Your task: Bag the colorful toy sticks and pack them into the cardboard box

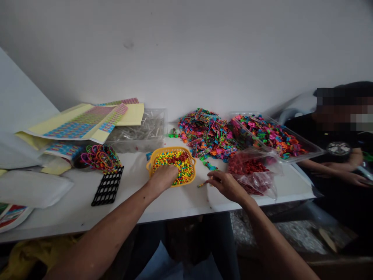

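Observation:
My left hand is down in a yellow plastic basket of small round candy-like beads in yellow, green, red and blue. Its fingers look curled; their tips are out of sight. Small red pieces lie on the beads at the back. Between thumb and fingertips, my right hand pinches a thin small tube with coloured beads in it and a red end. The tube is low over the white table, right of the basket. Behind that hand sits a clear bag of red caps.
A heap of colourful plastic pieces and a clear tray of more stand behind. Clear tubes fill a bin at back left, under sticker sheets. A black slotted rack lies left. A person sits at right.

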`<state>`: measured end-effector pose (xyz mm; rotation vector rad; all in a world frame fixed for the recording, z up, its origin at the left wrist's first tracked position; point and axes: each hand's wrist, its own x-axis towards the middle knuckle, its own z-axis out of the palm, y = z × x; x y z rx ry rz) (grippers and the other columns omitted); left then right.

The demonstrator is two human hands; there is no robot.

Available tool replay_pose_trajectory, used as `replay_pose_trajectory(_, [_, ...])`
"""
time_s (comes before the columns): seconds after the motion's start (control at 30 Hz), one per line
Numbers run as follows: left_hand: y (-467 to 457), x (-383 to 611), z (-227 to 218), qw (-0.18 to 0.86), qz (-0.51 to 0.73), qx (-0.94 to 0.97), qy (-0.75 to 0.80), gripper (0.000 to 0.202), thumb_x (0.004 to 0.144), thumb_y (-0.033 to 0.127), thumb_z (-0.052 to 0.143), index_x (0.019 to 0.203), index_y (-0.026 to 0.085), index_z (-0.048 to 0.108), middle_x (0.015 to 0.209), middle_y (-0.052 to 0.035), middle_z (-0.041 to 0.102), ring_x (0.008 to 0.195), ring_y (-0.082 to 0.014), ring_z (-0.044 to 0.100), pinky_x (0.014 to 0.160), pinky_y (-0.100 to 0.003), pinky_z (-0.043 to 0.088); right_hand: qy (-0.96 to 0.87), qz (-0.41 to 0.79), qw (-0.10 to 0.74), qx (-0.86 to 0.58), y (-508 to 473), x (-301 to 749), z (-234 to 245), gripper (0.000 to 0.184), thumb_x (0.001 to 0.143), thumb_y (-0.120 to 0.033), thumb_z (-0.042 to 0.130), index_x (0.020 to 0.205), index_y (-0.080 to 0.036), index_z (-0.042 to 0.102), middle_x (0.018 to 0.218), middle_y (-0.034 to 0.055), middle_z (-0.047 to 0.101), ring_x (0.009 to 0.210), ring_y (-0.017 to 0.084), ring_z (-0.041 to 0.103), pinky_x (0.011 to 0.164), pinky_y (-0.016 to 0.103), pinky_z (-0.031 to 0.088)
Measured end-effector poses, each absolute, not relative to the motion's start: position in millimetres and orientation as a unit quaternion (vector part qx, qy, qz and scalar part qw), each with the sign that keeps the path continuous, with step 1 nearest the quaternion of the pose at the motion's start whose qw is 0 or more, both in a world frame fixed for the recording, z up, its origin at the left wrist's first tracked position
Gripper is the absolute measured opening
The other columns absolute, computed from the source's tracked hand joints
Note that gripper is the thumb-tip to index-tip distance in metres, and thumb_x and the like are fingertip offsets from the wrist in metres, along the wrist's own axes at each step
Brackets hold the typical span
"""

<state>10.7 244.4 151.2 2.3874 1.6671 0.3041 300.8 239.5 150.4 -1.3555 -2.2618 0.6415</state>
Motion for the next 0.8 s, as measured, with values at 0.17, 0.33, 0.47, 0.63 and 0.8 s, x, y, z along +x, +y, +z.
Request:
replay_pose_trajectory(0.17, [256,20,146,0.115,0.082,0.808,0.572,0.017,0.079,0.003,0.06,0.075,0.014,0.072,0.077,-0.0156,0.072,0.079,-0.0291,0.072,0.077,-0.037,0.055,-0.809,0.226,0.246,-0.484,243,290,157,0.025,0.095,-0.032,0.059,0.109,-0.018,0.073,0.095,0.0089,0.076,0.078,0.021,0.07,0.069,0.028,0.052])
replay_pose_trajectory(0.33, [258,20,144,0.118,0.075,0.807,0.574,0.018,0.081,0.004,0.06,0.08,0.015,0.073,0.08,-0.016,0.073,0.083,-0.0286,0.073,0.079,-0.035,0.055,-0.816,0.209,0.262,-0.471,249,281,158,0.024,0.095,-0.032,0.059,0.107,-0.018,0.074,0.099,0.0086,0.074,0.079,0.019,0.068,0.069,0.027,0.05])
replay_pose_trajectory(0.47, [256,22,146,0.112,0.073,0.805,0.578,0.019,0.082,0.003,0.058,0.082,0.015,0.074,0.082,-0.0165,0.074,0.086,-0.0292,0.073,0.081,-0.037,0.055,-0.815,0.2,0.271,-0.471,253,277,160,0.024,0.095,-0.032,0.058,0.103,-0.017,0.075,0.095,0.0084,0.073,0.081,0.02,0.067,0.071,0.028,0.05])
replay_pose_trajectory(0.63, [254,22,149,0.1,0.058,0.806,0.581,0.022,0.082,0.0,0.056,0.081,0.013,0.073,0.085,-0.0199,0.074,0.091,-0.0324,0.072,0.086,-0.043,0.054,-0.827,0.172,0.279,-0.457,263,263,164,0.019,0.095,-0.029,0.06,0.102,-0.018,0.074,0.096,0.0071,0.073,0.086,0.02,0.067,0.078,0.029,0.049])
replay_pose_trajectory(0.8, [257,18,147,0.103,0.035,0.809,0.578,0.024,0.08,0.0,0.056,0.088,0.013,0.074,0.09,-0.0196,0.074,0.091,-0.0317,0.072,0.084,-0.04,0.055,-0.844,0.108,0.244,-0.466,283,225,170,0.021,0.097,-0.028,0.058,0.11,-0.021,0.073,0.105,0.0078,0.071,0.092,0.02,0.067,0.083,0.028,0.048])
